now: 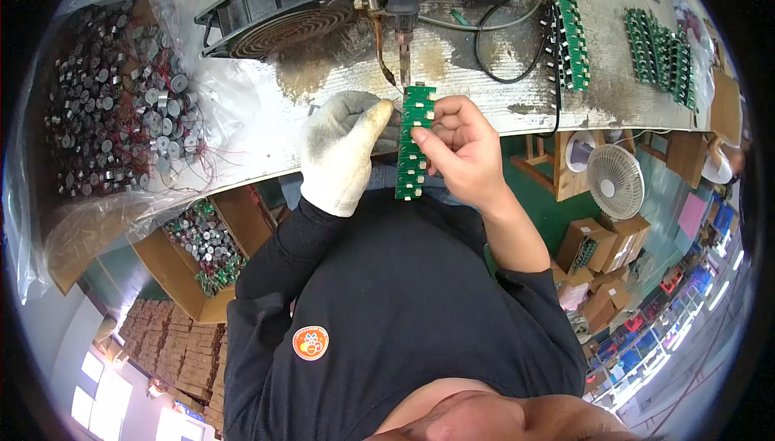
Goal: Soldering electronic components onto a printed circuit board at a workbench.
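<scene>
From my feed: bag of small motors (pixel 121 110) far left, then the gloved left hand (pixel 347 150) and bare right hand (pixel 460 146) both pinching a green circuit board strip (pixel 413 142) (upright, under the soldering tip (pixel 404 58)).

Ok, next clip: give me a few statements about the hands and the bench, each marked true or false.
1. The left hand wears a white work glove. True.
2. The right hand is gloved too. False: it is bare.
3. Both hands hold a green circuit board strip under the metal tip of the bench tool. True.
4. The small fan stands on the workbench. False: it stands lower down, beside the bench.
5. More green boards lie on the bench to the person's right. True.
</scene>
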Demonstrator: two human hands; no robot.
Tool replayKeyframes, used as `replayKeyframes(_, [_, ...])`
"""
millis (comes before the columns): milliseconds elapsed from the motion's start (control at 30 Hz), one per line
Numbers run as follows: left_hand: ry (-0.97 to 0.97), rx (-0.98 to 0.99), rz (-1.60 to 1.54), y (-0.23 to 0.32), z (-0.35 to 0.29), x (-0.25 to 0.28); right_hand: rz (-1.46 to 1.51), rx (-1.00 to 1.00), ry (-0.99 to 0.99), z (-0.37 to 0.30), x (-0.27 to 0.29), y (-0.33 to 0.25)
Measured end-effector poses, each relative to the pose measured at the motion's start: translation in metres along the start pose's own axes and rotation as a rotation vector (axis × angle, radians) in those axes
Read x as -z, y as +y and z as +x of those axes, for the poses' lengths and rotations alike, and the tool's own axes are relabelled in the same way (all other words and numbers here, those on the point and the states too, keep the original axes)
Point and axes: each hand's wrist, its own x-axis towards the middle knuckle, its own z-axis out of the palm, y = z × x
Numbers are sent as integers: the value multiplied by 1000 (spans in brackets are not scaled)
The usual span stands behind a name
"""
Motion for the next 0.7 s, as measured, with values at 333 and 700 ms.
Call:
replayKeyframes(333, [22,-13,21,0,3,-1,-42,-3,8,3,0,1])
replayKeyframes(700, [30,-42,67,-2,4,-1,-53,46,22,2,-1,0])
